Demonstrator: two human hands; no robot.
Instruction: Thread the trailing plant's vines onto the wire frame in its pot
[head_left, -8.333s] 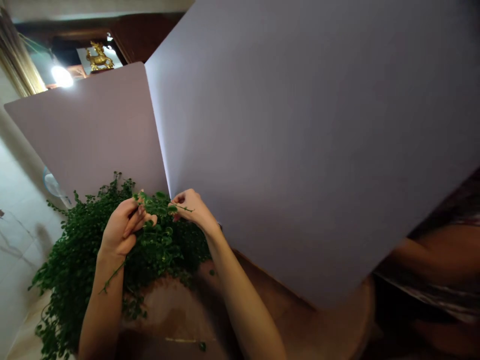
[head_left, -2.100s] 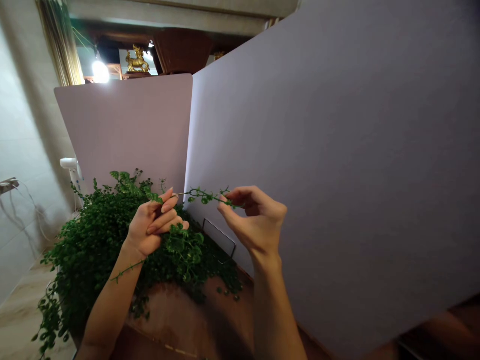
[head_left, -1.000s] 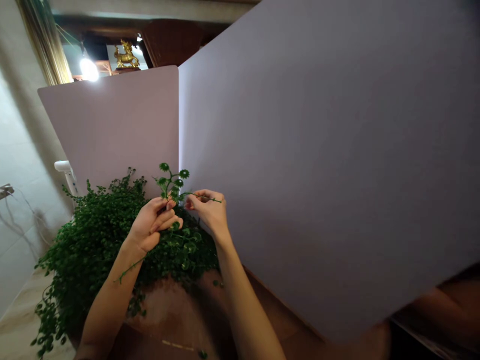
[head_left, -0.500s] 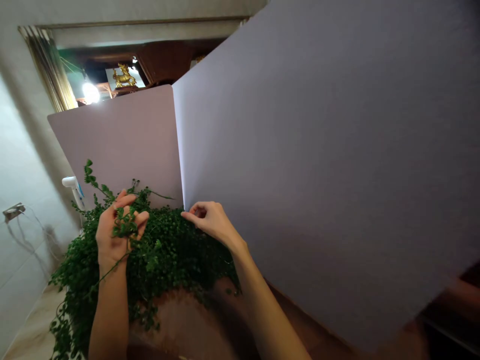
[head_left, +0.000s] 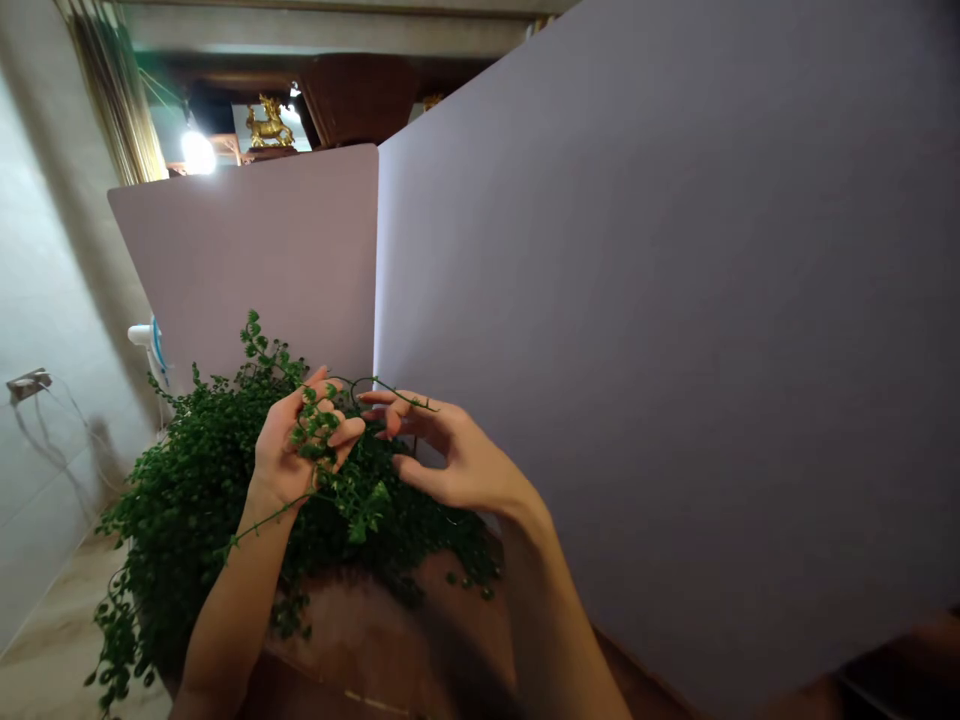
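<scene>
My left hand (head_left: 289, 445) is half curled, palm up, round several small-leaved green sprigs (head_left: 315, 425). One bare, nubbed stem (head_left: 266, 522) trails from it across my wrist, and another thin stem (head_left: 405, 393) sticks out rightward past my other fingertips. My right hand (head_left: 457, 450) is open beside it, thumb well apart from the fingers; whether its fingertips touch that stem I cannot tell. Below and behind both hands spreads a big heap of the same green foliage (head_left: 202, 480), on a reddish-brown tabletop (head_left: 375, 625).
A tall grey panel (head_left: 637, 300) rises along the right, meeting a pinkish panel (head_left: 255, 250) behind the foliage. A lit bulb (head_left: 198, 152) and a gold figurine (head_left: 270, 125) show above. A wall socket (head_left: 30, 385) with cables is at left. Part of a person shows at lower right.
The sprig my right hand pinched 2.1 seconds ago is no longer between its fingers. My right hand has opened and come back beside my left, which still holds sprigs. The view has shifted slightly.
</scene>
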